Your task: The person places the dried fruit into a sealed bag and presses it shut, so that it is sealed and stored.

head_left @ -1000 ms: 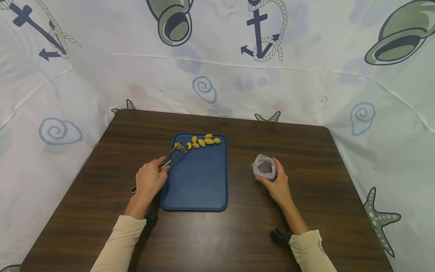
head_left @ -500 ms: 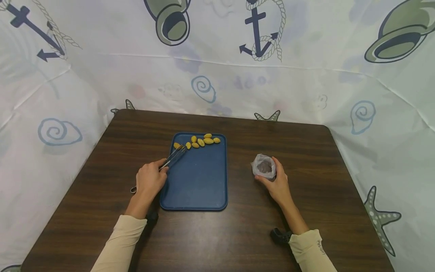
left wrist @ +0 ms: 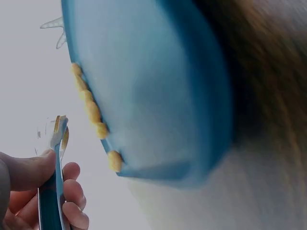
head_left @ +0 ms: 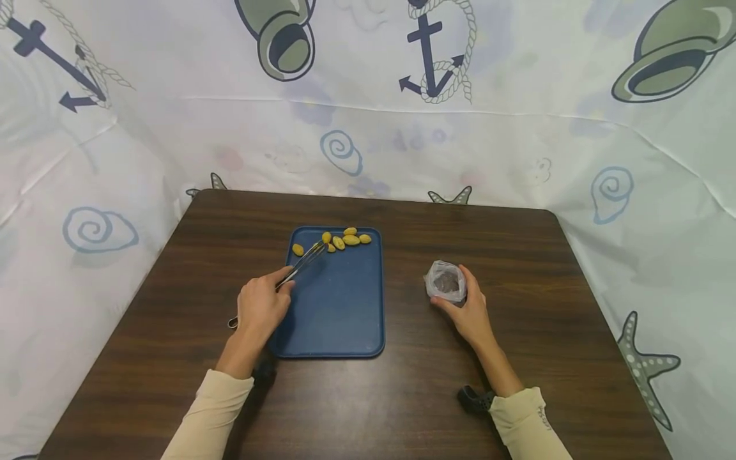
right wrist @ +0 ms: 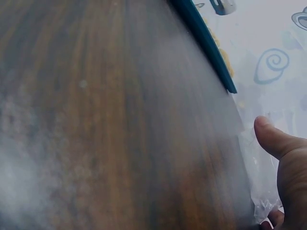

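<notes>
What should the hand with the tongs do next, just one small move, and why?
I'd probably ease the tongs across toward the plastic bag. In the left wrist view, the left hand holds them with what looks like a yellow nut at the tips, and the right hand holds the bag with its mouth open.

Tray (head_left: 328, 306) on counter (head_left: 425, 402), nuts (head_left: 351, 240) along its far end, one nut (head_left: 298, 250) apart at far-left corner. Tongs (head_left: 303, 262) slant over tray from left, left hand (head_left: 264, 305) at tray's left edge. Plastic bag (head_left: 446, 281) right of tray, in right hand (head_left: 470, 314). Cloth (head_left: 368, 118) behind counter.
</notes>
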`<control>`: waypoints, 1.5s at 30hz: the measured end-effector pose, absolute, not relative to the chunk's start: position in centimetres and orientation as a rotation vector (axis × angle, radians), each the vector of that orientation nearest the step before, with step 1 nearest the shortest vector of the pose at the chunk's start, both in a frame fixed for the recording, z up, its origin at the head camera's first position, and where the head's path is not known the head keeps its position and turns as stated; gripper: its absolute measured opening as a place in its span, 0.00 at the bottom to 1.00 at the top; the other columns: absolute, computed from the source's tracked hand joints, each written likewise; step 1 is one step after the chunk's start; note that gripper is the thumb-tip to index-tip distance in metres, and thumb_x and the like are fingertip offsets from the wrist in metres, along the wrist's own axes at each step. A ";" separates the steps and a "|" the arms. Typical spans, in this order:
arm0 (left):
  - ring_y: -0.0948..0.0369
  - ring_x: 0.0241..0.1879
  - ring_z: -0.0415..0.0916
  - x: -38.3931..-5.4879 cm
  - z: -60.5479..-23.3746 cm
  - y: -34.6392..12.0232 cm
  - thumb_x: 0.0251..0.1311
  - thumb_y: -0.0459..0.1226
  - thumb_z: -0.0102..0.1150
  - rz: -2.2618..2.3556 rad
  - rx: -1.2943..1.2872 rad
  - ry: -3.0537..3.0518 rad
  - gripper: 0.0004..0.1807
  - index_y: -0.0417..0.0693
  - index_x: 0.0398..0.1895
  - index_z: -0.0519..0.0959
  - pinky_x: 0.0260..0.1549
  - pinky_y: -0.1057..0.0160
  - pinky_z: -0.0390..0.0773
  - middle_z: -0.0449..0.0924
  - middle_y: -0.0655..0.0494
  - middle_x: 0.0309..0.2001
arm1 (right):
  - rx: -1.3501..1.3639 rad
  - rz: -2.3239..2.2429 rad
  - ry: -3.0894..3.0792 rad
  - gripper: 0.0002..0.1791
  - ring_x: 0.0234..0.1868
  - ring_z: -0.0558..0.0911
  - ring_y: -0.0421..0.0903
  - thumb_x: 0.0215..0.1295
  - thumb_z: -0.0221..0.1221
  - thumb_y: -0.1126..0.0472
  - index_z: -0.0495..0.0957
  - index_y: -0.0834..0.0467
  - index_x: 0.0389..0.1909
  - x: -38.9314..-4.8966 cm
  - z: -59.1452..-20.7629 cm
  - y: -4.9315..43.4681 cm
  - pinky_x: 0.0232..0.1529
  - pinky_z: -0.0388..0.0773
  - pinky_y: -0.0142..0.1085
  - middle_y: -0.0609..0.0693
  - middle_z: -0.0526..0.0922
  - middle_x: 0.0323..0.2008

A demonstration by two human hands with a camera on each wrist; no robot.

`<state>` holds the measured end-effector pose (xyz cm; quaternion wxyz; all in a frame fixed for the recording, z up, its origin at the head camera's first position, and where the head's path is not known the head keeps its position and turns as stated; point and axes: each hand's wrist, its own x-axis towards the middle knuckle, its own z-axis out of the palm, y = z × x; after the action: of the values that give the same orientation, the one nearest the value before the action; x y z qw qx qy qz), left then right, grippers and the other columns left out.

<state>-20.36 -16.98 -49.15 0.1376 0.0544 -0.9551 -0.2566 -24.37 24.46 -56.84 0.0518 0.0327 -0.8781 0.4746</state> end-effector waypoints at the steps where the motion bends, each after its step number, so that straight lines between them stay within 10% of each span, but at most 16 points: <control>1: 0.35 0.45 0.85 -20.3 -49.1 -16.8 0.68 0.40 0.63 -0.740 0.155 -2.753 0.19 0.50 0.61 0.85 0.43 0.35 0.80 0.88 0.38 0.50 | 0.101 1.441 -2.671 0.57 0.75 0.64 0.65 0.56 0.77 0.49 0.53 0.52 0.81 -24.4 -56.9 24.5 0.75 0.51 0.66 0.60 0.65 0.77; 16: 0.45 0.29 0.85 -20.1 -48.1 -14.1 0.65 0.39 0.68 -0.791 0.017 -2.666 0.18 0.50 0.58 0.86 0.30 0.44 0.78 0.90 0.41 0.44 | 0.098 1.433 -2.664 0.56 0.73 0.66 0.64 0.56 0.76 0.49 0.55 0.52 0.81 -24.4 -56.8 24.5 0.74 0.53 0.64 0.59 0.66 0.76; 22: 0.58 0.15 0.64 -20.1 -48.0 -12.8 0.64 0.39 0.69 -0.842 -0.079 -2.645 0.19 0.52 0.58 0.86 0.21 0.56 0.65 0.92 0.45 0.38 | 0.071 1.447 -2.670 0.56 0.72 0.66 0.66 0.56 0.77 0.50 0.55 0.51 0.81 -24.2 -56.8 24.5 0.69 0.62 0.64 0.60 0.68 0.74; 38: 0.63 0.13 0.57 -20.6 -48.2 -8.3 0.64 0.38 0.69 -0.826 -0.228 -2.647 0.18 0.52 0.57 0.87 0.16 0.63 0.58 0.92 0.47 0.41 | 0.090 1.431 -2.665 0.55 0.71 0.66 0.67 0.56 0.77 0.51 0.56 0.51 0.81 -24.7 -56.6 24.6 0.70 0.58 0.66 0.59 0.67 0.74; 45: 0.61 0.21 0.77 -20.6 -48.5 -6.5 0.64 0.37 0.70 -0.825 -0.320 -2.627 0.18 0.54 0.57 0.87 0.20 0.59 0.73 0.92 0.51 0.44 | 0.061 1.424 -2.679 0.55 0.73 0.65 0.67 0.56 0.76 0.50 0.56 0.50 0.81 -24.6 -56.8 24.5 0.71 0.58 0.66 0.58 0.67 0.75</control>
<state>-20.55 -6.47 -48.53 0.1838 -0.1135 -0.9316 -0.2924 -24.62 24.48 -56.77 0.0533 0.0202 -0.8816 0.4686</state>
